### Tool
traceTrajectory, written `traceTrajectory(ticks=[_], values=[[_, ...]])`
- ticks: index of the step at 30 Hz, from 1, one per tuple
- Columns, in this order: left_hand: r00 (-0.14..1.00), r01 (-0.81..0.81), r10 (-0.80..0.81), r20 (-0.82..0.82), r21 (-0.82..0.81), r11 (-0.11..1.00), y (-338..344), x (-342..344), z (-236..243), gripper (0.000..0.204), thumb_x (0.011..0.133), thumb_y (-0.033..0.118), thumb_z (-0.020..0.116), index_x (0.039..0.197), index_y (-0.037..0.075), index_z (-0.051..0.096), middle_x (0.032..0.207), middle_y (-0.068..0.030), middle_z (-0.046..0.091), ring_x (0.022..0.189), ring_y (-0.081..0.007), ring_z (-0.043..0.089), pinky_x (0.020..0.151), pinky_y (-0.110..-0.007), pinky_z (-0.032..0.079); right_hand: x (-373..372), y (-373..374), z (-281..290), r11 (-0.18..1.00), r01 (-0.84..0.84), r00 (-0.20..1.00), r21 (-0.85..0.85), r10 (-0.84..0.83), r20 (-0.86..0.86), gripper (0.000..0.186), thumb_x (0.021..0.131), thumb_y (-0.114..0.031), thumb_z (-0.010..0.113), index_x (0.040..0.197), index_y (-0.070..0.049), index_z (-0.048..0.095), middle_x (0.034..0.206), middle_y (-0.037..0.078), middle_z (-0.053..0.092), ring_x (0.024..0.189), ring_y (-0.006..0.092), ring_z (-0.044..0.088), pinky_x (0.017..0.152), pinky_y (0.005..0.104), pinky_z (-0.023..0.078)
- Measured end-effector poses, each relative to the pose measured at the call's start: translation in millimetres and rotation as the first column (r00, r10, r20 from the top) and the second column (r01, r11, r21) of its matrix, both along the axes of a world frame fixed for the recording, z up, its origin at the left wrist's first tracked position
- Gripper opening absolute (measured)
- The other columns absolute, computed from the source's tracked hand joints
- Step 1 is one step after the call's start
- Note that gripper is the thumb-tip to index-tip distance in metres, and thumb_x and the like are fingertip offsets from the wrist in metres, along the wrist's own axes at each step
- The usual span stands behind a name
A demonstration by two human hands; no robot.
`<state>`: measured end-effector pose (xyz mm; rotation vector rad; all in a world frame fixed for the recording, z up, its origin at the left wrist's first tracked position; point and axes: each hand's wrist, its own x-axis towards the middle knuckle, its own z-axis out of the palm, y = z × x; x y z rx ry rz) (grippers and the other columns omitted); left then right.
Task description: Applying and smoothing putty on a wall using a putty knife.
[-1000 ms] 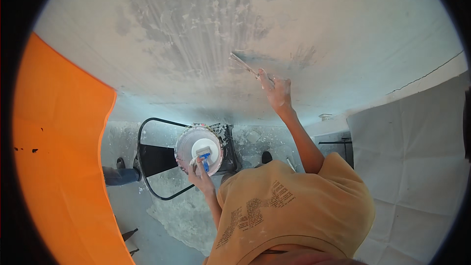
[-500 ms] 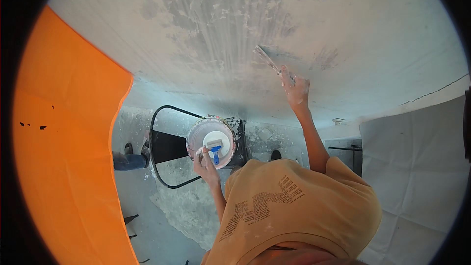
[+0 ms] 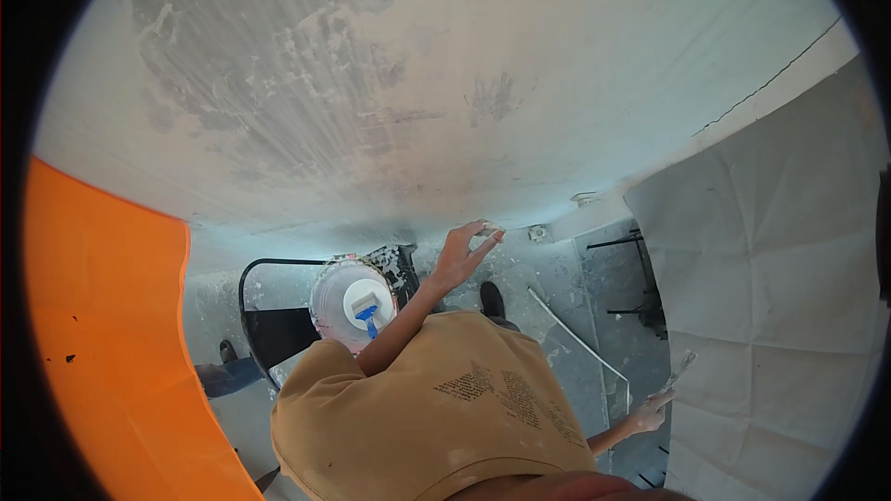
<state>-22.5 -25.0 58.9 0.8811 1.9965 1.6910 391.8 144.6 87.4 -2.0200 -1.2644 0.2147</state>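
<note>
I judge I'm between passes on the patchy wall (image 3: 436,65), which rises beyond my bucket (image 3: 321,304).
Another pass would call for raising the scraper to it. My right hand (image 3: 652,411), well right of the bucket, is clenched around that scraper (image 3: 684,367); my left hand (image 3: 457,258), just right of the bucket, has thumb and fingers curved near each other. The blue-handled brush (image 3: 366,307) lies inside the bucket. Something pale shows at my left fingertips; I can't tell whether it's gripped or smeared.

A patchy pale wall (image 3: 557,83) spans the top, orange sheeting (image 3: 102,315) the left, grey sheeting (image 3: 742,288) the right; white-spattered floor (image 3: 518,269) below centre.
</note>
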Motion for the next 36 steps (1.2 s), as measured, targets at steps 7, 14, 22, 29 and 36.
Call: traceTrajectory(ticks=[7, 14, 22, 29, 36], values=[[0.997, 0.057, -0.059, -0.04, -0.045, 0.997, 8.1, 23.3, -6.4, 0.027, 0.088, 0.027, 0.057, 0.092, 0.001, 0.064, 0.09, -0.0145, 0.065, 0.081, -0.028, 0.062, 0.079, -0.033, 0.045, 19.7, -35.9, -30.4, 0.994, 0.091, 0.996, -0.057, -0.091, -0.006, 0.063, 0.088, -0.054, 0.047, 0.069, 0.002, 0.067, 0.056, 0.011, 0.058, 0.057, 0.0261, 0.055, 0.061, 0.0405, 0.045], [0.916, -0.4, 0.402, 0.013, -0.08, 0.913, -79.4, 12.8, -11.0, 0.027, 0.088, 0.024, 0.057, 0.092, -0.003, 0.063, 0.084, -0.0129, 0.067, 0.081, -0.0194, 0.062, 0.077, -0.029, 0.044, -160.0, 83.3, 18.0, 0.815, -0.58, 0.747, 0.008, 0.536, -0.393, 0.059, 0.09, -0.044, 0.051, 0.05, -0.001, 0.051, 0.043, -0.002, 0.038, 0.039, 0.0069, 0.034, 0.039, 0.0274, 0.024], [0.277, -0.961, 0.961, 0.024, 0.021, 0.276, -236.5, 71.2, -6.1, 0.029, 0.094, 0.021, 0.05, 0.1, -0.006, 0.057, 0.09, -0.0115, 0.063, 0.085, -0.0176, 0.059, 0.08, -0.03, 0.044, -460.1, -22.8, 83.0, -0.15, -0.914, -0.131, 0.377, 0.988, 0.077, 0.051, 0.088, -0.039, 0.055, 0.053, -0.002, 0.055, 0.044, 0.002, 0.038, 0.043, 0.0085, 0.036, 0.043, 0.029, 0.029], [-0.115, -0.992, 0.991, -0.066, 0.053, -0.112, -273.4, 144.1, -27.6, 0.03, 0.094, 0.02, 0.05, 0.103, -0.007, 0.058, 0.091, -0.0139, 0.063, 0.085, -0.0191, 0.059, 0.082, -0.032, 0.045, -472.0, -117.6, 93.2, -0.338, -0.916, -0.402, 0.218, 0.784, -0.473, 0.029, 0.09, -0.028, 0.054, 0.085, -0.002, 0.065, 0.059, 0.006, 0.058, 0.048, 0.0097, 0.051, 0.048, 0.0289, 0.04], [0.23, -0.972, 0.971, 0.063, 0.063, 0.226, -233.2, 106.1, -23.0, 0.025, 0.094, 0.018, 0.05, 0.099, -0.006, 0.059, 0.087, -0.009, 0.062, 0.083, -0.0134, 0.057, 0.079, -0.026, 0.044, -400.2, -98.2, 115.0, -0.292, -0.697, -0.609, 0.655, 0.723, -0.325, 0.011, 0.086, -0.007, 0.059, 0.094, 0.001, 0.059, 0.06, 0.003, 0.059, 0.052, 0.0066, 0.055, 0.05, 0.0203, 0.043]])
